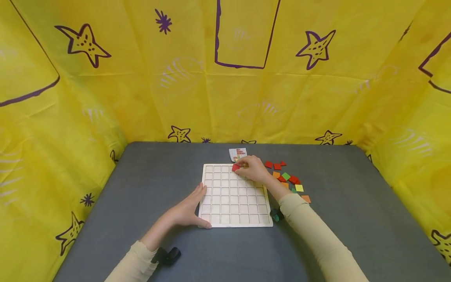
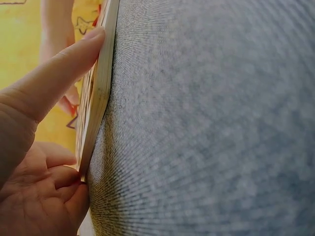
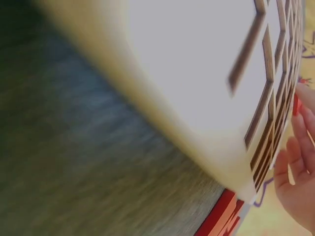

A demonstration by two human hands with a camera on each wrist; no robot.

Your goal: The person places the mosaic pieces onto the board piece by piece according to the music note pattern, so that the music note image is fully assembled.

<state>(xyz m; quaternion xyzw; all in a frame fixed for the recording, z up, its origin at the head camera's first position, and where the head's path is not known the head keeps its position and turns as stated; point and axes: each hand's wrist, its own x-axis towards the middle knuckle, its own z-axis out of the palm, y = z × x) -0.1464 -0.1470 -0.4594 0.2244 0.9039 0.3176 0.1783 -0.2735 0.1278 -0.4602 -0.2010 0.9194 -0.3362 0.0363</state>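
A white square board (image 1: pixel 225 200) with a raised grid of square cells lies on the dark table. At its far edge, right of the middle, my right hand (image 1: pixel 253 169) pinches a red square tile (image 1: pixel 235 167) between thumb and fingers. In the right wrist view that tile (image 3: pixel 296 105) shows as a thin red edge at the fingertips. My left hand (image 1: pixel 188 205) rests spread along the board's left side, its thumb at the near left corner. The left wrist view shows the thumb (image 2: pixel 66 73) lying against the board's pale wooden edge (image 2: pixel 101 81).
A small picture card (image 1: pixel 238 152) with a red block pattern lies just beyond the board. Right of the board are scattered red tiles (image 1: pixel 277 167), orange tiles (image 1: pixel 305 198), a yellow tile (image 1: pixel 299 188) and green tiles (image 1: pixel 285 176). Yellow patterned cloth (image 1: pixel 225 105) surrounds the table.
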